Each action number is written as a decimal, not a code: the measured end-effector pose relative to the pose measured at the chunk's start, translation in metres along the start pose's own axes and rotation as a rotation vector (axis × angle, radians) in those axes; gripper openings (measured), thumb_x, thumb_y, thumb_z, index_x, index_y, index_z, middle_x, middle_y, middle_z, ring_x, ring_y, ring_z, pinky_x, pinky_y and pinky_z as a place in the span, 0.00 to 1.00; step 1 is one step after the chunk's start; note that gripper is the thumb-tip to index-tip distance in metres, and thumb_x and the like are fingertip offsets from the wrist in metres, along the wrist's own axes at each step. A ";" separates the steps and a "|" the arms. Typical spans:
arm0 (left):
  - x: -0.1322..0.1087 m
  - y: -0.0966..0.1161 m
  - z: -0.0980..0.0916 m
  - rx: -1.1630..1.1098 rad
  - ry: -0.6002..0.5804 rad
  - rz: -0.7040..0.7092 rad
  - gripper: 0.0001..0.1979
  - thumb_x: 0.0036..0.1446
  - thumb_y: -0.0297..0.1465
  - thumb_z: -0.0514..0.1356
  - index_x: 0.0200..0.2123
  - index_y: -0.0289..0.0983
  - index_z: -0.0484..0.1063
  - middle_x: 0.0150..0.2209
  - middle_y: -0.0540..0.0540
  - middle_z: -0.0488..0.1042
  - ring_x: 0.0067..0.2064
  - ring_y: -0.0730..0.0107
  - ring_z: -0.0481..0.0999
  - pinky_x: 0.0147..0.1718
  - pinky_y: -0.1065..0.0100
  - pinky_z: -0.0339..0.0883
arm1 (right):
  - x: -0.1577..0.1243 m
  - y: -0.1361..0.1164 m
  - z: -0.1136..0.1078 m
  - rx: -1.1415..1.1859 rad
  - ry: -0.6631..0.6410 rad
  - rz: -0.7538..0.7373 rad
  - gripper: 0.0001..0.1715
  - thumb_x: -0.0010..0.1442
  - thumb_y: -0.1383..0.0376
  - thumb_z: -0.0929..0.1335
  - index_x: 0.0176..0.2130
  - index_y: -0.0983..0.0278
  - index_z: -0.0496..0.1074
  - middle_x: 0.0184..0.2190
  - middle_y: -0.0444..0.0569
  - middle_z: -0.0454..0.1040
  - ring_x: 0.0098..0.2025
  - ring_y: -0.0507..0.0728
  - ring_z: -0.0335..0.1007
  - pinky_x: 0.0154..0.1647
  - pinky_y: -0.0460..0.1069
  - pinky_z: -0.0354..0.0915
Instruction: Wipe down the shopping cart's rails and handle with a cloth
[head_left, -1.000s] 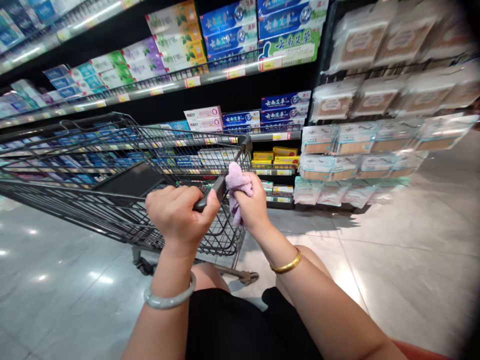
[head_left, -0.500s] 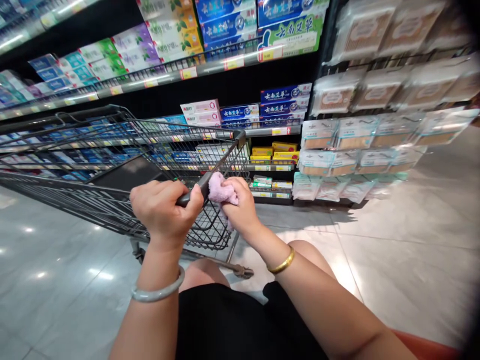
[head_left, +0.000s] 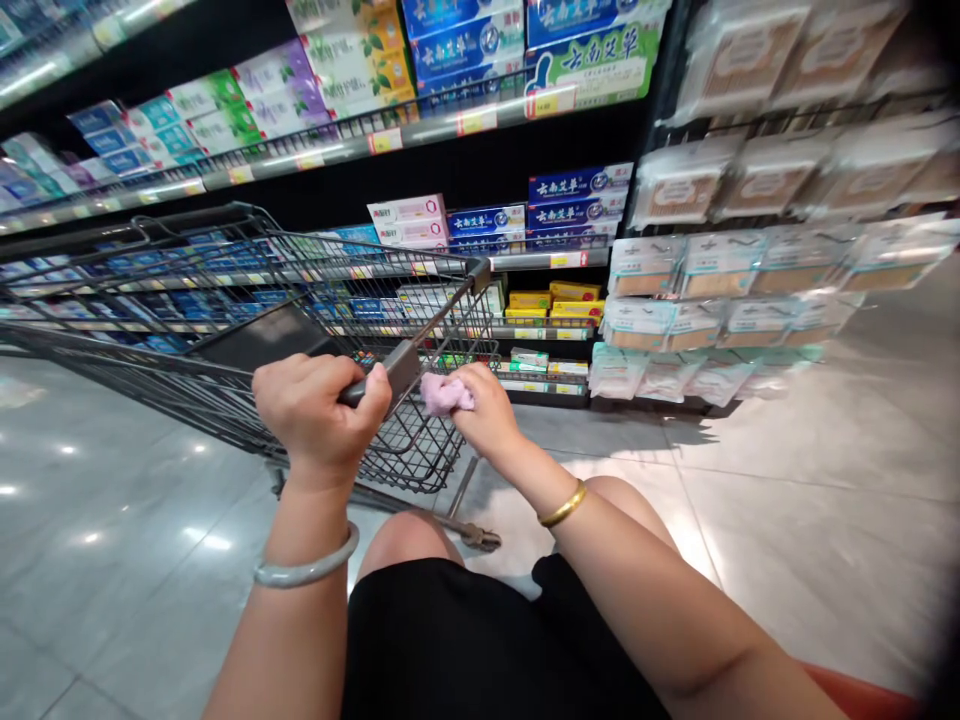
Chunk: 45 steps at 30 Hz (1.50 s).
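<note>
A dark wire shopping cart (head_left: pixel 405 455) stands tilted across the left and middle of the head view. My left hand (head_left: pixel 319 415) is wrapped round the cart's dark top rail (head_left: pixel 399 372), thumb lying along it. A bunched pink cloth (head_left: pixel 447 394) is gripped in my right hand (head_left: pixel 486 410), just beside the cart's front corner. Whether the cloth touches the wire there I cannot tell. My right fingertips are partly hidden behind the cloth.
Shelves with boxed goods, among them blue boxes (head_left: pixel 566 213) and yellow boxes (head_left: pixel 530 300), run behind the cart. Hanging packs (head_left: pixel 720 262) fill a rack at the right. A cart wheel (head_left: pixel 480 538) rests on the tiled floor (head_left: pixel 787 480) near my knees.
The cloth in my right hand has moved slightly down and off the rail, and it looks more bunched. My left hand has shifted a little left, still on the rail.
</note>
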<state>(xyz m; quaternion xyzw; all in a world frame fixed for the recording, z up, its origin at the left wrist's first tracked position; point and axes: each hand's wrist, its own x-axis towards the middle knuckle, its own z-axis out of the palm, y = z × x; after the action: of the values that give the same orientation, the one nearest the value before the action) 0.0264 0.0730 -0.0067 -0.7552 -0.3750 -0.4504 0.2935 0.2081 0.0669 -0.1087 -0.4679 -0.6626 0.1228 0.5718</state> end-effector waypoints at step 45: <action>-0.003 -0.013 -0.006 0.013 -0.065 -0.089 0.19 0.59 0.43 0.56 0.19 0.44 0.62 0.18 0.48 0.64 0.26 0.63 0.64 0.30 0.59 0.54 | -0.022 -0.019 -0.012 -0.402 -0.676 -0.081 0.10 0.58 0.66 0.68 0.38 0.59 0.80 0.39 0.47 0.79 0.41 0.57 0.74 0.37 0.48 0.62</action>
<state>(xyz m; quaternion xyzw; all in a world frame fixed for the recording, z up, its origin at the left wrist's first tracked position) 0.0123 0.0747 -0.0057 -0.7501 -0.4202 -0.4359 0.2659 0.2078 0.0356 -0.1056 -0.4769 -0.8424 0.1152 0.2228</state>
